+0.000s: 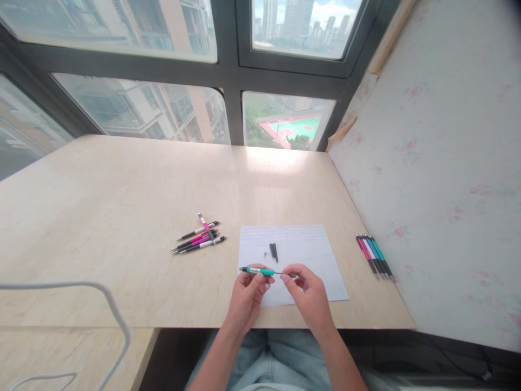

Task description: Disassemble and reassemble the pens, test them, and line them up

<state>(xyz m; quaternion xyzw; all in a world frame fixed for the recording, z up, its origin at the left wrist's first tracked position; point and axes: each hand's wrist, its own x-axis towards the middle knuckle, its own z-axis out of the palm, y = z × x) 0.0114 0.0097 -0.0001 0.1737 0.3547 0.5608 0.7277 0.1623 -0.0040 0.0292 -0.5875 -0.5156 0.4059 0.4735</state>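
Your left hand was clamped on a green pen barrel, and the fingertips of your right hand were pinched together on a thin dark rod at its right end. The barrel lay nearly level over the left part of the paper sheet, its dark tip about at the sheet's left edge as seen from above. Your left thumb pressed along the barrel; your right hand had its back up, thumb and forefinger pointing left. Both forearms came in from the near side of the sheet, crossing the table edge (the sheet stopped just short of it).

On the sheet, beyond your hands, were two black tubular pieces side by side and a tiny bit too small to identify. Left of the sheet sat a crossed pile of pens; well to its right, a neat row of pens lay near the patterned wall, which bounded your reach there. Past the sheet's far edge, a broad stretch of tabletop ran to the window frame, giving you much more room than the narrow strip on the near side.
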